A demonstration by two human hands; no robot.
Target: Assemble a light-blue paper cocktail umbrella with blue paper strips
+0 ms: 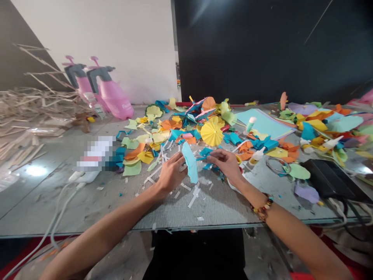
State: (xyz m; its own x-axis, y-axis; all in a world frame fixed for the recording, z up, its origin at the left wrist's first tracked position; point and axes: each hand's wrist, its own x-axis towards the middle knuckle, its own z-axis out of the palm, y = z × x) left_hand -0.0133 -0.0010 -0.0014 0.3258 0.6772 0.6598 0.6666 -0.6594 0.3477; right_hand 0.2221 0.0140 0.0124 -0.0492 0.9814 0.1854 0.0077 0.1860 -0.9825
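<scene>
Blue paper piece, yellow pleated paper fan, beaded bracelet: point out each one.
Blue paper piece [190, 163], head view, on its middle.
Yellow pleated paper fan [212, 131], head view, on its pleats near the centre.
Beaded bracelet [262, 207], head view, on the beads around the right wrist.

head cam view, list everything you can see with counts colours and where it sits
blue paper piece: 1, pale blue, between the hands
pleated paper rosettes: at least 2, yellow and orange, in the pile beyond the hands
paper scraps: many, mixed colours, across the table
paper stack: 1, pale blue, right of the pile
glue bottles: about 3, white, among scraps at right
pump sprayers: 2, pink and grey, far left
wooden sticks: many, pale, heaped at left
black pouch: 1, black, right
wire ring: 1, grey, right of the right hand
cables: 2, white, left
blurred object: 1, white, left of the hands
table: 1, grey, under everything
bead bracelet: 1, amber-toned, right wrist
left hand: 1, holding the paper piece
right hand: 1, fingertips beside the paper piece
</scene>
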